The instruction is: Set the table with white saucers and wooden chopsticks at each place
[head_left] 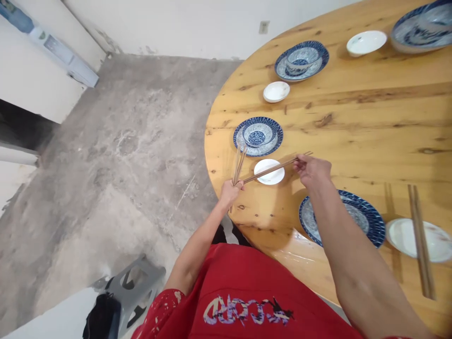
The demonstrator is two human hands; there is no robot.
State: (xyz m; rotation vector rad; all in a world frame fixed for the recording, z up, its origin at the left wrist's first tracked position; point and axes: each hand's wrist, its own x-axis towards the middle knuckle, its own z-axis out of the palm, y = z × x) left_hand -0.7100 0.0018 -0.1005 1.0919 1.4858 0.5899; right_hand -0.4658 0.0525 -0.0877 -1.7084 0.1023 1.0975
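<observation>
My left hand (231, 192) is closed round several wooden chopsticks (239, 165) near the table's left edge, their ends pointing away from me. In my right hand (312, 170), fingers pinch the far end of chopsticks (270, 170) that slant across to the left hand; their exact number is unclear. Beneath these lies a small white dish (262, 166). Just beyond it, a blue-and-white bowl (257, 136) rests on a patterned plate (277, 143). Under my right forearm a larger blue-rimmed plate (376, 228) is partly hidden.
Chopsticks (420, 240) lie across a white dish (441, 245) at the right. More settings line the round wooden table (353, 117): a bowl on a plate (319, 66) and white dishes (276, 92). A grey stool (137, 287) stands lower left; a water dispenser (63, 52) is upper left.
</observation>
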